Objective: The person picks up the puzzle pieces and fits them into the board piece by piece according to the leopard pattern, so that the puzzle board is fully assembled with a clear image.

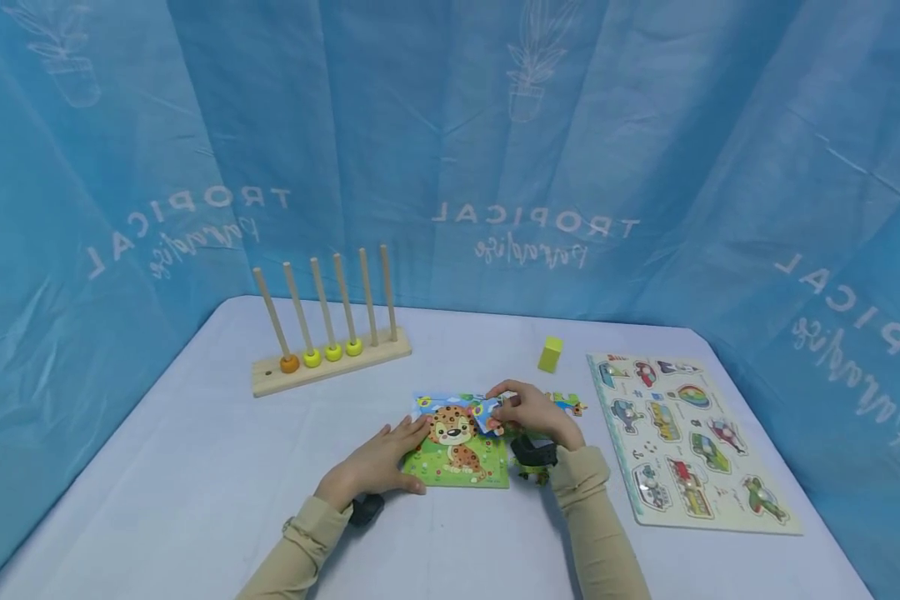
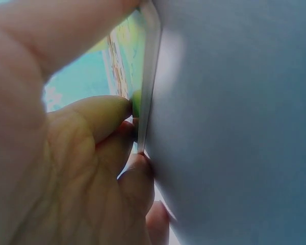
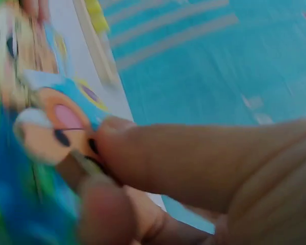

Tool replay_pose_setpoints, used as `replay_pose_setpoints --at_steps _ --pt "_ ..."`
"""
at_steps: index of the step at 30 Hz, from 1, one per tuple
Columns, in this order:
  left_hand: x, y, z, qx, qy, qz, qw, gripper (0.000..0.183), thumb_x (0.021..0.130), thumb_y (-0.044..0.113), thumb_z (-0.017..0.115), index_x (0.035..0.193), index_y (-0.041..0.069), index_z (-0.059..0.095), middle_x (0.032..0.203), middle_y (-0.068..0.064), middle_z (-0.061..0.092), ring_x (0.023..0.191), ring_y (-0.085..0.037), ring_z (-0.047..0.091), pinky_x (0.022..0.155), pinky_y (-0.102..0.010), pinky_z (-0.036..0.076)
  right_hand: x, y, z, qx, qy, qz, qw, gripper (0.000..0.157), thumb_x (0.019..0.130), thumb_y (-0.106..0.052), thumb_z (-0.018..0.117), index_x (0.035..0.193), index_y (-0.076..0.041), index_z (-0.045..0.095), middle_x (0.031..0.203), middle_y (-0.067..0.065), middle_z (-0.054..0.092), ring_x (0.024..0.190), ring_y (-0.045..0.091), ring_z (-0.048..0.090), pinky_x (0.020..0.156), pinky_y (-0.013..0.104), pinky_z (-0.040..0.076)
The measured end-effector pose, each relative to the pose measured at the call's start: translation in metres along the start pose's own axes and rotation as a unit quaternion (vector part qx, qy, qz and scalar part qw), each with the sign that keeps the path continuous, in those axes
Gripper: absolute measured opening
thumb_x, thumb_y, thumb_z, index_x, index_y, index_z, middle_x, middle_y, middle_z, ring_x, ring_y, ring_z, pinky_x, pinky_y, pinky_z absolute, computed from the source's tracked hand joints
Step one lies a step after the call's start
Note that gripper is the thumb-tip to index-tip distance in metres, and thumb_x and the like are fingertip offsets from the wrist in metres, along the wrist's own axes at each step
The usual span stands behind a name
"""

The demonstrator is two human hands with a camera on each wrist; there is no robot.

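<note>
A jigsaw puzzle board [image 1: 461, 478] with a spotted leopard cub picture lies flat on the white table. My left hand [image 1: 377, 459] rests along its left side, fingers spread; in the left wrist view the fingertips touch the board's edge [image 2: 149, 66]. Over the upper right corner of the picture, my right hand [image 1: 534, 412] pinches a puzzle piece [image 3: 66, 109] between thumb and fingers. That piece shows blue sky and part of an animal's head. Its underside, and whether it touches the board, cannot be made out. More puzzle pieces [image 1: 567, 403] lie partly behind the right hand.
A wooden peg stand [image 1: 332, 367] with orange and yellow beads is at the back left. A yellow-green block [image 1: 550, 355] stands beyond the right hand. On the right lies a vehicle puzzle board [image 1: 720, 512]. Blue curtain [image 1: 450, 150] borders the table's back and sides.
</note>
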State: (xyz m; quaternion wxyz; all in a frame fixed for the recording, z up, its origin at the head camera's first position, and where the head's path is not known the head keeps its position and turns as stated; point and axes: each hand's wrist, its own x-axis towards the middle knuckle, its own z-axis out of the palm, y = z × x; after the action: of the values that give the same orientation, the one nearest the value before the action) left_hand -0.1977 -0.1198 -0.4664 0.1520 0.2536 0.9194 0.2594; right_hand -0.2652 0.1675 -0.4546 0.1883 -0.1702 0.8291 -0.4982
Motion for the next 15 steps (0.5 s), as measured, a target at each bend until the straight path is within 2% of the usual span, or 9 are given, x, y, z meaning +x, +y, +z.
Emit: replay_pose_setpoints --at_steps 3,7,12,15 --pt "0.002 -0.001 0.002 0.003 -0.004 0.001 1.0000 0.093 0.081 0.039 0.076 0.153 0.005 0.028 0.162 -0.012 0.019 0.150 -0.036 0.015 0.124 -0.055 0.012 0.017 -0.011 0.025 0.006 0.054 0.021 0.998 0.029 0.095 -0.013 0.061 0.121 -0.001 0.056 0.069 0.005 0.061 0.055 0.016 0.046 0.053 0.029 0.040" --pt "0.003 -0.001 0.004 -0.006 -0.010 -0.001 0.9999 0.096 0.081 0.039 0.076 0.154 0.005 0.024 0.162 -0.013 0.019 0.150 -0.036 0.015 0.123 -0.056 0.012 0.032 -0.019 0.053 -0.001 0.118 0.026 0.993 0.027 0.092 -0.015 0.066 0.115 -0.003 0.059 0.078 0.012 0.068 0.060 0.020 0.060 0.052 0.029 0.048" --pt "0.002 0.000 0.002 -0.006 -0.003 0.000 1.0000 0.101 0.081 0.037 0.077 0.155 0.003 0.017 0.161 -0.017 0.018 0.150 -0.036 0.016 0.123 -0.057 0.013 0.042 -0.020 0.076 -0.053 0.154 0.025 0.986 0.022 0.089 -0.014 0.069 0.107 -0.002 0.063 0.073 0.009 0.066 0.054 0.014 0.058 0.047 0.026 0.048" --pt "0.001 0.002 -0.002 0.001 -0.002 0.000 1.0000 0.100 0.081 0.036 0.076 0.154 0.001 0.017 0.161 -0.019 0.018 0.149 -0.037 0.016 0.122 -0.057 0.013 0.046 -0.022 0.083 -0.096 0.182 0.027 0.978 0.021 0.088 -0.018 0.071 0.103 -0.004 0.065 0.071 0.006 0.063 0.054 0.012 0.054 0.049 0.024 0.046"
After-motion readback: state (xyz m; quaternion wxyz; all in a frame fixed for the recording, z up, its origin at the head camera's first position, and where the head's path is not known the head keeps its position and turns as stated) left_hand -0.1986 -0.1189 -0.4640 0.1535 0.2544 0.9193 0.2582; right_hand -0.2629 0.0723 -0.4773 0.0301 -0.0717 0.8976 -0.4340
